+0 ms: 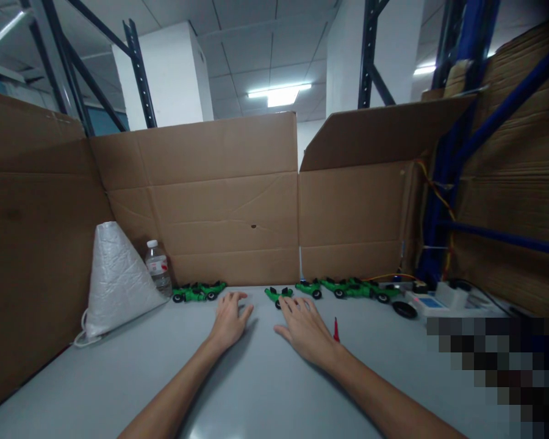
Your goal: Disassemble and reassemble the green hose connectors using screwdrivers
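Note:
Several green toy cars with black wheels stand along the back of the grey table. My right hand (307, 329) lies palm down with its fingers spread, its fingertips close to a small green toy car (274, 295); whether they touch it I cannot tell. My left hand (231, 318) is held over the table with fingers loosely bent and thumb apart, nothing visible in it. Beyond it stand more green toy cars (196, 292). A slim red object (336, 329), its lower part hidden, shows just behind my right wrist. Farther right is another group of green toy cars (357, 288).
Cardboard walls (219, 213) enclose the table (256, 390). At the left lean a silvery-white bag (116, 280) and a clear water bottle (158, 268). A white power strip (439, 302) with cables and a loose black wheel (405, 310) lie at the right, near a blue rack post (434, 238).

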Available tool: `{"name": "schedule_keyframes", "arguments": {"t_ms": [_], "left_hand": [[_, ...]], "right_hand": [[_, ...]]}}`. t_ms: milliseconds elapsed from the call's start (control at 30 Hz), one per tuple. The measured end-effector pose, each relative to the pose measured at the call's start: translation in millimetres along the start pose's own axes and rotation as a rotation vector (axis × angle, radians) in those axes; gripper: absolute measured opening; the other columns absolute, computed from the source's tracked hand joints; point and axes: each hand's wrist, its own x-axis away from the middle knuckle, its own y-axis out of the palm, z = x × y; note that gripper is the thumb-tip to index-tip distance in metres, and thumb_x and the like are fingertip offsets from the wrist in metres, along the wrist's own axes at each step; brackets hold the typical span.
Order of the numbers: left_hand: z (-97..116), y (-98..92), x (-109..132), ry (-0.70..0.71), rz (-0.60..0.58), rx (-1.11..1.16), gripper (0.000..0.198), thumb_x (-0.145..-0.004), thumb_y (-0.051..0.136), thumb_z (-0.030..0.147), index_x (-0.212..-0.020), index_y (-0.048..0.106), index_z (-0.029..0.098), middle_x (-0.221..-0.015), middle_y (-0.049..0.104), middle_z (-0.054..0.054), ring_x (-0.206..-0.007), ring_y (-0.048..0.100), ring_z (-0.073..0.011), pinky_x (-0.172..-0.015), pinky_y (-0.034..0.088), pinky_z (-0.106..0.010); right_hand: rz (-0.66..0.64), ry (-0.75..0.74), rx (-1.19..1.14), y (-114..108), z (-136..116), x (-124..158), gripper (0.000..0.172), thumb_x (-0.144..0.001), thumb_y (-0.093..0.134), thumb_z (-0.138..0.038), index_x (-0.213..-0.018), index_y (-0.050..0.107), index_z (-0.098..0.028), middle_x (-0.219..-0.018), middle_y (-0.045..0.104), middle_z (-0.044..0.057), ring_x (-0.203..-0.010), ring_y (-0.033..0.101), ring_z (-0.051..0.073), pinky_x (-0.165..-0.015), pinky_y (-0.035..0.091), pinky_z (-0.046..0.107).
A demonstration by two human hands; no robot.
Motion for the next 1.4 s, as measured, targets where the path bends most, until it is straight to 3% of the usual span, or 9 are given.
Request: {"name": "schedule_keyframes", "arguments": {"t_ms": [267,567,767,933,1067,1200,1300,1400], "left_hand": [[-2.9,-11.0,-1.0,-0.135,0.013,-0.312,0.05,-0.099,0.053,0.04,-0.142,0.054,0.015,-0.146,0.053,-0.021,-0.135,0.046,-0.0377,-0.109,0.038,-0.049],[-40.1,-4.2,-6.1,-0.284,-0.029,-0.531,0.074,-0.099,0.05,0.047,-0.156,0.037,0.003,-0.168,0.019,-0.035,-0.155,0.024,-0.0489,-0.117,0.028,-0.059],[-39.9,-12.3,-5.6,-0.262,-0.002,-0.556,0.065,-0.1,0.051,0.045,-0.149,0.046,0.003,-0.158,0.044,-0.03,-0.153,0.03,-0.046,-0.121,0.024,-0.056],[-18.3,-24.3,-4.4,-0.177,0.017,-0.476,0.041,-0.1,0.053,0.039,-0.126,0.061,0.009,-0.132,0.062,-0.025,-0.127,0.055,-0.0387,-0.104,0.042,-0.046],[-2.7,-32.5,-5.1,-0.04,-0.04,-0.327,0.022,-0.101,0.053,0.034,-0.1,0.067,0.017,-0.111,0.069,-0.015,-0.101,0.064,-0.0279,-0.089,0.045,-0.036],[9.9,-31.7,-1.1,0.057,-0.076,-0.032,0.03,-0.103,0.052,0.045,-0.097,0.066,0.02,-0.086,0.069,-0.007,-0.082,0.064,-0.0232,-0.077,0.044,-0.032],[19.7,-29.2,4.7,0.111,-0.052,0.026,0.037,-0.097,0.06,0.054,-0.108,0.067,0.02,-0.094,0.068,-0.007,-0.092,0.064,-0.0248,-0.084,0.046,-0.033],[28.8,-29.3,9.4,0.173,-0.093,0.099,0.04,-0.099,0.057,0.056,-0.108,0.07,0.02,-0.105,0.067,-0.009,-0.101,0.063,-0.025,-0.092,0.046,-0.035]], "right_hand": [[-0.045,-0.025,-0.004,14.3,11.5,1.6,0.054,-0.101,0.058,-0.046,-0.147,0.057,-0.018,-0.159,0.051,0.015,-0.135,0.052,0.037,-0.118,0.03,0.056],[-0.088,0.069,-0.021,29.6,22.9,1.0,0.067,-0.103,0.049,-0.053,-0.157,0.048,-0.014,-0.167,0.038,0.017,-0.152,0.035,0.04,-0.125,0.015,0.06],[-0.079,0.037,-0.022,25.5,22.6,6.5,0.065,-0.101,0.052,-0.048,-0.156,0.049,-0.013,-0.167,0.038,0.017,-0.155,0.029,0.039,-0.126,0.013,0.059],[-0.015,0.069,-0.018,14.3,24.2,7.2,0.059,-0.099,0.056,-0.04,-0.152,0.053,-0.014,-0.16,0.048,0.018,-0.15,0.035,0.039,-0.125,0.014,0.059],[0.019,0.126,0.017,4.3,26.4,5.0,0.04,-0.101,0.053,-0.033,-0.136,0.064,-0.015,-0.139,0.064,0.019,-0.131,0.052,0.037,-0.115,0.03,0.056],[0.012,0.262,0.115,-2.4,29.6,4.2,0.027,-0.102,0.051,-0.028,-0.119,0.067,-0.015,-0.119,0.068,0.019,-0.114,0.058,0.037,-0.096,0.041,0.049],[0.014,0.353,0.166,-5.3,34.9,4.9,0.023,-0.101,0.053,-0.027,-0.117,0.065,-0.015,-0.119,0.066,0.02,-0.114,0.057,0.036,-0.092,0.039,0.045],[-0.021,0.402,0.189,-5.9,41.3,6.7,0.02,-0.101,0.055,-0.027,-0.114,0.064,-0.014,-0.116,0.068,0.021,-0.114,0.057,0.037,-0.093,0.036,0.045]]}}
